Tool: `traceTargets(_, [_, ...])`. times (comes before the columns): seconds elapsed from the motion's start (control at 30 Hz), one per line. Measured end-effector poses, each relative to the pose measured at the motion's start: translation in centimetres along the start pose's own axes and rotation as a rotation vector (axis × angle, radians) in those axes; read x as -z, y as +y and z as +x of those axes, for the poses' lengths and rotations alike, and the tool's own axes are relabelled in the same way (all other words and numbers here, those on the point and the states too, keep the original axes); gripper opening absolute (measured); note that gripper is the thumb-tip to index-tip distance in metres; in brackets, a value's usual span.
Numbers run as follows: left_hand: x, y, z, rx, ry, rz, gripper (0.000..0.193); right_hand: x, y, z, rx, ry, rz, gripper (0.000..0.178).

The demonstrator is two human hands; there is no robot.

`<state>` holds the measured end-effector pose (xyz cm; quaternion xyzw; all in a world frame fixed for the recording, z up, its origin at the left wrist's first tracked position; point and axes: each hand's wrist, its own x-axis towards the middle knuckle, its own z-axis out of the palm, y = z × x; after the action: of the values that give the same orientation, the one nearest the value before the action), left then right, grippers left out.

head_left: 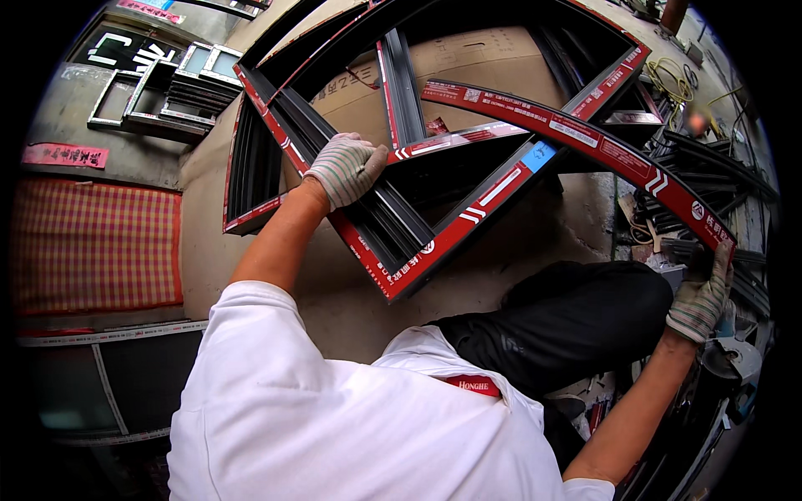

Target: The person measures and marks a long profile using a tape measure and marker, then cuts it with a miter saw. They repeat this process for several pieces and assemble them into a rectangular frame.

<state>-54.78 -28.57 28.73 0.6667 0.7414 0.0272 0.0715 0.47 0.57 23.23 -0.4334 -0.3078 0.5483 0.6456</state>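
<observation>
A dark window frame (493, 200) with red protective film on its outer faces stands tilted in front of me, its lowest corner pointing my way. My left hand (344, 170), in a striped knit glove, is closed around one of its bars near the junction with a crossbar. A long dark profile bar (601, 150), also faced with red film, slants over the frame's right side and looks bent by the lens. Its near right end is in my right hand (704, 302), gloved the same way; part of those fingers is hidden behind the bar.
A cardboard sheet (468, 63) shows behind the frame. Small framed panels (196, 96) are stacked at far left, above a checked cloth (100, 246). Dark profiles (731, 179), a yellow cable (671, 79) and a tool with a round disc (728, 359) crowd the right side.
</observation>
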Motion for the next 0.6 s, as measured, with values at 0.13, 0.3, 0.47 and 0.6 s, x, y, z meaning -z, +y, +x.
traceTargets(0.13, [-0.1, -0.4, 0.8, 0.086, 0.033, -0.075, 0.036, -0.4, -0.3, -0.6, 0.005, 0.004, 0.006, 0.046])
traceTargets(0.3, [-0.8, -7.6, 0.6, 0.666, 0.277, 0.100, 0.059, -1.0, 0.0, -1.0, 0.033, 0.002, -0.026, 0.048])
traceTargets(0.47, [-0.3, -10.4, 3.0, 1.411, 0.336, -0.113, 0.128, 0.4, 0.0, 0.2, 0.048, -0.047, -0.030, 0.052])
traceTargets(0.6, [-0.9, -15.3, 3.2, 1.443, 0.286, -0.497, 0.123, -0.5, -0.3, -0.7, 0.024, -0.024, -0.024, 0.048])
